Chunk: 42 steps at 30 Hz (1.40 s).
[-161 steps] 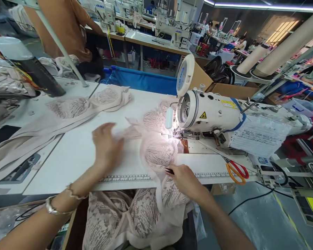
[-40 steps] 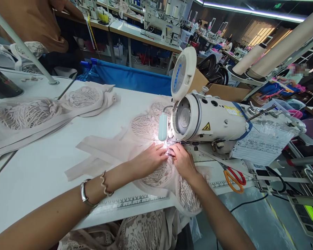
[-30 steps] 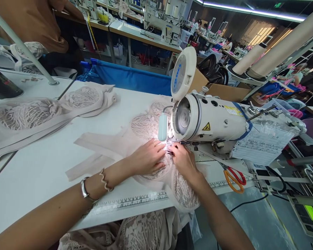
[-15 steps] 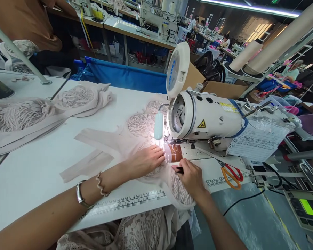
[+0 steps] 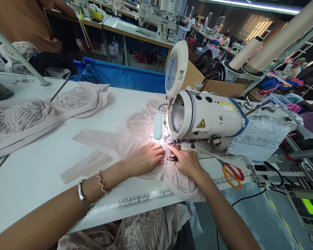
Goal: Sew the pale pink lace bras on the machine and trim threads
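A pale beige lace bra lies spread under the lit needle area of a white sewing machine. My left hand is closed on the fabric just left of the needle, fingers curled and pressed together. Close by on the right, my right hand pushes its index finger forward to the cloth by the presser foot. A small black tool, its kind not clear, sits in that hand's curled fingers. One lace cup hangs near the table edge beneath my right wrist. The needle itself is lost in glare.
More beige lace bras lie at the left of the white table. Orange-and-red-handled scissors rest right of my right hand. A ruler strip runs along the front edge. Further lace pieces sit below it. A co-worker's sleeve is at far left.
My right hand has moved up and left toward the needle, its index finger now stretched forward. The near cup has shifted right and slightly up. The machine's handwheel face looks different, blurred smooth.
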Each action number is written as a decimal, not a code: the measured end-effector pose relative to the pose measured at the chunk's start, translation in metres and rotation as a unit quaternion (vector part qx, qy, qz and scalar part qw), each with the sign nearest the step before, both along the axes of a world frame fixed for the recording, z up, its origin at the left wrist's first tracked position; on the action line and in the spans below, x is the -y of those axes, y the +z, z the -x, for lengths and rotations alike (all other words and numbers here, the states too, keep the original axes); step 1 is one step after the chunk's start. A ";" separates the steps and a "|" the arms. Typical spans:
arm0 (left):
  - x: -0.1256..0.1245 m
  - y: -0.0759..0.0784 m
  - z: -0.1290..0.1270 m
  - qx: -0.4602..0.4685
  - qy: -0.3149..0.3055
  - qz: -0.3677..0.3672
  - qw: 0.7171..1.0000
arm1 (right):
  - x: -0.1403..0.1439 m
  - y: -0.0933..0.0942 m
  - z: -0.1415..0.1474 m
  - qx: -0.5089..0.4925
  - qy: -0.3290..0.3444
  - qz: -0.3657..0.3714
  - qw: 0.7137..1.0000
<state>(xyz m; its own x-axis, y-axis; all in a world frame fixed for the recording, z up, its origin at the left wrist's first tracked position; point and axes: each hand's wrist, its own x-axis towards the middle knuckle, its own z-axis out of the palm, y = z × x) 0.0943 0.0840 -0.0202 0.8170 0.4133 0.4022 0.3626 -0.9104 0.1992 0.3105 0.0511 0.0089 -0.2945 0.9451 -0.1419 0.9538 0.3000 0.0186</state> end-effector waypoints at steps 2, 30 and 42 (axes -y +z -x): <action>-0.002 0.000 0.000 0.005 -0.011 -0.007 1.000 | -0.003 0.002 0.000 -0.003 0.002 0.013 1.000; 0.000 0.003 0.004 -0.044 0.042 -0.013 0.998 | -0.005 -0.016 -0.034 -0.103 0.104 -0.146 0.978; 0.003 0.001 0.002 -0.034 0.041 -0.045 0.998 | 0.017 -0.022 -0.042 -0.094 0.200 -0.169 0.961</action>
